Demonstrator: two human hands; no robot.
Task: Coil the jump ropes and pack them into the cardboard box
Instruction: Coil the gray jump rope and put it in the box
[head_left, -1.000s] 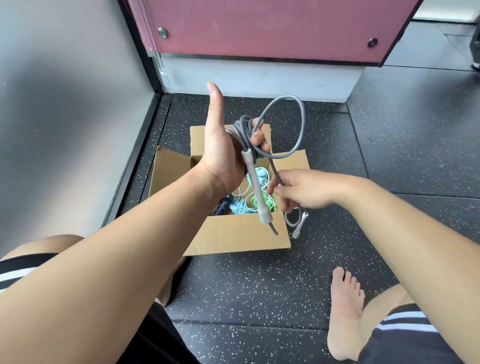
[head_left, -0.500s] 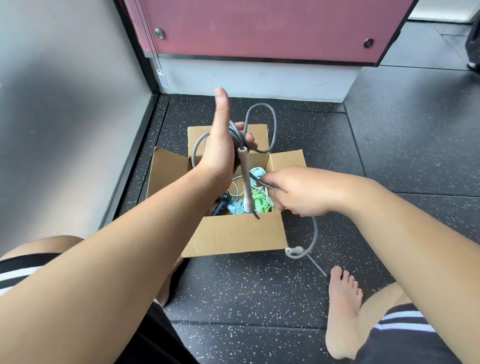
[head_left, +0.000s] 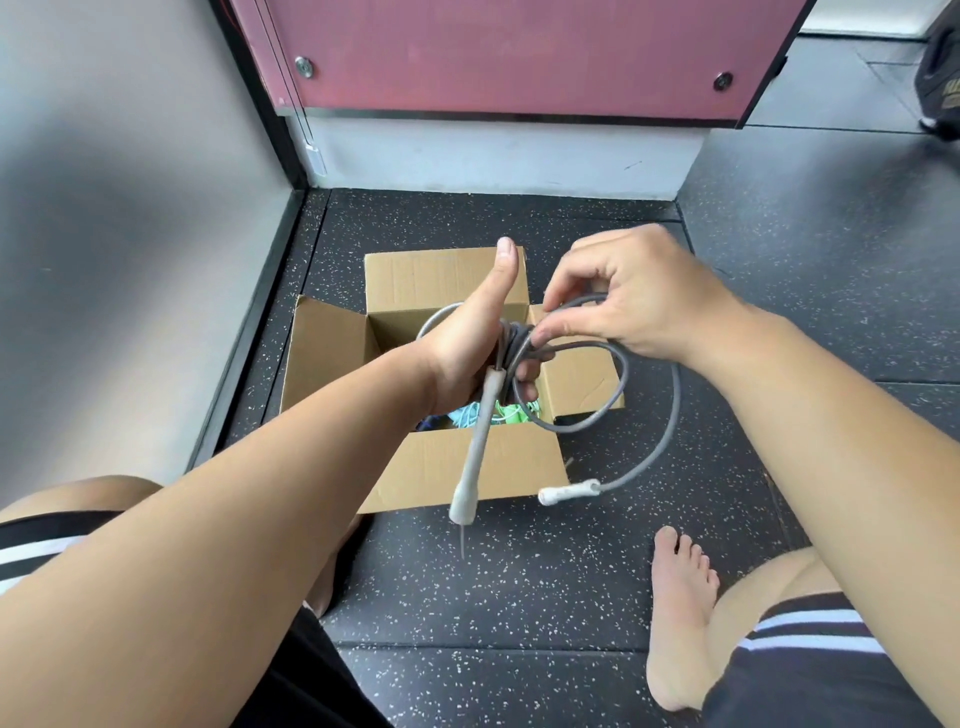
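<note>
An open cardboard box stands on the dark speckled floor in front of me. Coiled blue and green ropes lie at its bottom. My left hand is above the box, thumb up, fingers shut around several loops of a grey jump rope. One grey handle hangs down from that hand. My right hand pinches a strand of the same rope beside the coil. The loose end curves down to the right, and its white handle lies by the box's front right corner.
A grey wall runs along the left and a pink panel over a white base stands behind the box. My bare right foot rests on the floor at lower right, my left knee at lower left. A dark bag sits far right.
My right hand has risen from beside the box up to the coil and laid another loop of grey rope over my left hand. The loose end is shorter, and its handle has shifted by the box corner.
</note>
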